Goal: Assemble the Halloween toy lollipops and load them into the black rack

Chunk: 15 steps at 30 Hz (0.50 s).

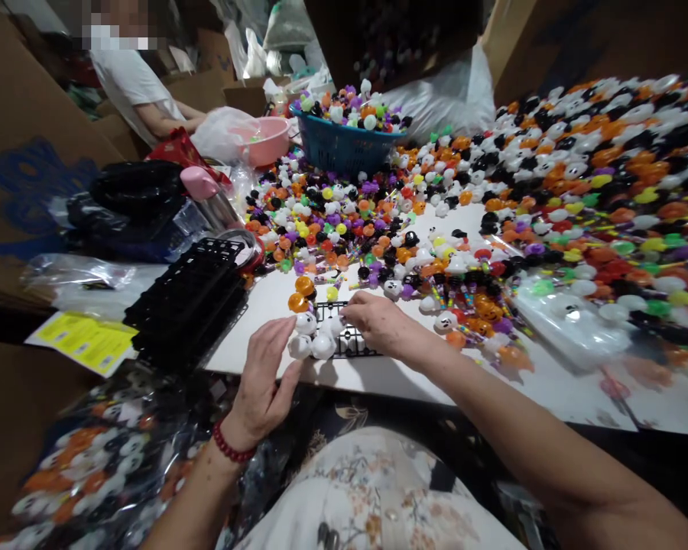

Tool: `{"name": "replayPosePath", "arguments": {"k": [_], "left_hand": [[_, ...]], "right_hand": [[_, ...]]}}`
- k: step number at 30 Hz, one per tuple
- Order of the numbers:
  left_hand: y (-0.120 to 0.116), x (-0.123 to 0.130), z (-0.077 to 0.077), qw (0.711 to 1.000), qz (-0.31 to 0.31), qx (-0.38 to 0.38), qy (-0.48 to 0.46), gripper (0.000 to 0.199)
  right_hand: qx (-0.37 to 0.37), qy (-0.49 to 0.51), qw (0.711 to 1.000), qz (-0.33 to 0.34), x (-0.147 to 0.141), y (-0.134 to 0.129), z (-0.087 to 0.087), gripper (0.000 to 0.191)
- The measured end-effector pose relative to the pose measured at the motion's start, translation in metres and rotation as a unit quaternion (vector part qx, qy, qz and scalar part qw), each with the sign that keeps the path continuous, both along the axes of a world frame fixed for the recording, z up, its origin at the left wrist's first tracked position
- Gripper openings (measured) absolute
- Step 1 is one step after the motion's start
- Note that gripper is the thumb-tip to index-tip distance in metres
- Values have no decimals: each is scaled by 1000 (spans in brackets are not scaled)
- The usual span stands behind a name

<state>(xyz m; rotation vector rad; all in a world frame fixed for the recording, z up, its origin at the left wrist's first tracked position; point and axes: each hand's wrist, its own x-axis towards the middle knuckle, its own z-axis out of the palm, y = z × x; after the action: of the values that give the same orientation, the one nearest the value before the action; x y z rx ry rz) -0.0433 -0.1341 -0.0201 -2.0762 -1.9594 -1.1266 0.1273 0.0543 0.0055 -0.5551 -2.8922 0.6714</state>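
A black grid tray (358, 344) lies on the white table near its front edge. Several white round pieces (323, 345) stand at its left end, with two orange pieces (303, 286) just behind them. My left hand (267, 378), with a red bead bracelet (229, 445) at the wrist, is beside the white pieces, thumb and fingers apart. Over the tray, my right hand (378, 322) has its fingertips pinched together by a white piece (333, 325); what lies between them is too small to make out.
Stacked black trays (186, 294) and yellow label sheets (83, 341) lie left. Heaps of colourful pieces (344, 221) cover the table's back and right. A blue basket (347, 147), a pink basin (267, 141) and scissors (616, 386) are around. Another person (134, 84) is at back left.
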Motion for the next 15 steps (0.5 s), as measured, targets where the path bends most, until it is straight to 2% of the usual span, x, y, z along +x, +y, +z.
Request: {"name": "replayPosePath", "arguments": {"k": [2,7,11,15], "left_hand": [[8,-1,5,999,-31,-21,6,59],[21,1,3,996,-55,-63,7,61],[27,2,-1,996,-59,-69,12,63],[31,0,-4,995,-62,-66,38,65]], "right_hand": [[-31,9,999,8,-13,-3,2,19],[-125,47,990,-50,-33,-10,3,14],[-208,98,971,-61,-35,-18,3,11],[-245,139,958,-53,-33,-27,-5,13]]}}
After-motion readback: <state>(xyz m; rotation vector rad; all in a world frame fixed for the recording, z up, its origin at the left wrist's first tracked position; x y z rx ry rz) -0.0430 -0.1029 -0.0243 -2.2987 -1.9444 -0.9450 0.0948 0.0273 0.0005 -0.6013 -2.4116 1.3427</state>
